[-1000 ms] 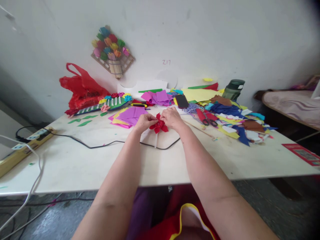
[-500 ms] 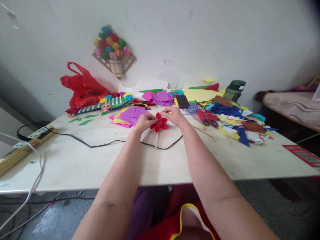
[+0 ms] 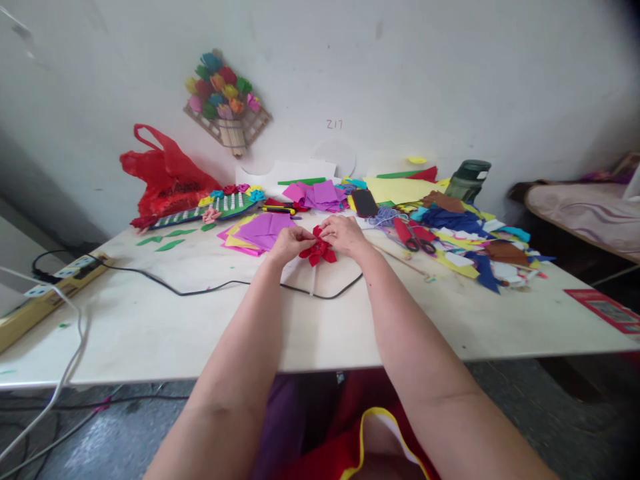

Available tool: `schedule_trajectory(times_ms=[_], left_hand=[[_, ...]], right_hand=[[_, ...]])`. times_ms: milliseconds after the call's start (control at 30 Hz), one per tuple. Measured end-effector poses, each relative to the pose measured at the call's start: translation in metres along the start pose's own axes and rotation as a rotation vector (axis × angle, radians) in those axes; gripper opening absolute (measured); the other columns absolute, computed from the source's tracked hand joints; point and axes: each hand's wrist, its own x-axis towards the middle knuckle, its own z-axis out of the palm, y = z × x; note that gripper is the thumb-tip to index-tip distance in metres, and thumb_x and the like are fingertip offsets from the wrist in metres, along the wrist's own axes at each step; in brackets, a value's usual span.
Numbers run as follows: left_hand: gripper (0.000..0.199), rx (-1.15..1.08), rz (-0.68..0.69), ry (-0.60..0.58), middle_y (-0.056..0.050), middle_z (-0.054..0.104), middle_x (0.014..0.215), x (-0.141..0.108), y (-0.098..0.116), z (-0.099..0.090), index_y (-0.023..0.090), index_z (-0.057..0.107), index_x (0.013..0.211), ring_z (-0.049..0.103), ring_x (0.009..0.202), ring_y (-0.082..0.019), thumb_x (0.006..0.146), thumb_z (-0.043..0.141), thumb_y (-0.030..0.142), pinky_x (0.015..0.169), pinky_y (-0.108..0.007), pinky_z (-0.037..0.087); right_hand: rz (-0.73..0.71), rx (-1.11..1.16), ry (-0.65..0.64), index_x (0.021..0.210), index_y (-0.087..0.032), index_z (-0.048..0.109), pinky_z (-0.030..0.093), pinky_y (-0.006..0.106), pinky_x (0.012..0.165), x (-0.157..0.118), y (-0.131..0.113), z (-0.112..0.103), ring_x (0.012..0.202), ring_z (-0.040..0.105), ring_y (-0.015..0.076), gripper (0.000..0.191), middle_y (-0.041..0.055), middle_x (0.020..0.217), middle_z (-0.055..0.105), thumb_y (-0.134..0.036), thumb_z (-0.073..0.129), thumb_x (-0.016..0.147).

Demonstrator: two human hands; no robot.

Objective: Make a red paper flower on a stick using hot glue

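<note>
A red paper flower with pointed petals is between my hands over the middle of the table. My left hand pinches the flower's left side with thumb and forefinger. From the right, my right hand has its fingers closed on the upper petals and covers part of them. Below the bloom a pale stick points toward me, next to a black cable. Stacked purple paper lies just left of my hands.
Red-handled scissors lie right of my hands, before a heap of paper scraps. Behind are a phone and a dark green bottle. On the left are green paper leaves, a red plastic bag and a power strip.
My right hand has moved slightly left and onto the flower, hiding more of its upper right petals. My left hand keeps its hold in nearly the same place.
</note>
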Motion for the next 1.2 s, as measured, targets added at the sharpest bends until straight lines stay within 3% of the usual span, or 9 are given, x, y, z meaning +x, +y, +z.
schedule_trajectory(times_ms=[333,600,867,1033,1200], left_hand=[[0.029,0.02,0.009,-0.004,-0.005,0.068,0.064,0.001,0.0,-0.001,0.012,0.071,0.072,0.058,0.057,-0.012,0.056,0.086,0.031,0.054,-0.024,0.046],[0.026,0.034,0.005,-0.004,-0.005,0.068,0.063,0.0,0.001,-0.001,0.011,0.072,0.071,0.057,0.056,-0.012,0.057,0.084,0.029,0.053,-0.024,0.044],[0.025,0.034,0.006,0.018,-0.004,0.068,0.062,0.0,0.0,-0.001,0.012,0.072,0.07,0.057,0.055,-0.012,0.056,0.085,0.029,0.052,-0.023,0.044],[0.024,0.012,0.008,0.022,-0.004,0.068,0.062,0.0,-0.001,-0.002,0.012,0.072,0.069,0.057,0.055,-0.011,0.057,0.085,0.028,0.053,-0.023,0.044],[0.026,-0.033,-0.004,0.032,-0.005,0.069,0.063,0.002,-0.004,-0.002,0.012,0.071,0.069,0.059,0.057,-0.012,0.055,0.087,0.028,0.055,-0.024,0.046]], right_hand=[[-0.014,-0.006,-0.041,0.081,-0.02,0.078,0.036,0.045,0.098,0.0,-0.006,-0.002,0.108,0.061,0.0254,0.019,0.0062,0.117,0.073,-0.013,0.061,0.084],[-0.016,0.022,0.002,0.077,-0.018,0.074,0.038,0.043,0.1,-0.001,-0.007,0.001,0.106,0.063,0.0223,0.021,0.0071,0.124,0.069,-0.009,0.057,0.084],[-0.028,0.306,0.13,0.065,-0.019,0.067,0.045,0.042,0.096,0.003,0.003,0.011,0.101,0.065,0.0216,0.016,0.0057,0.115,0.071,-0.011,0.06,0.077],[0.021,0.446,0.169,0.074,-0.019,0.071,0.049,0.039,0.092,0.001,0.006,0.011,0.104,0.065,0.0209,0.015,0.0069,0.115,0.071,-0.014,0.057,0.079],[0.098,0.362,0.144,0.086,-0.021,0.076,0.047,0.043,0.099,0.0,0.007,0.008,0.112,0.063,0.0229,0.031,0.0067,0.126,0.067,-0.006,0.051,0.076]])
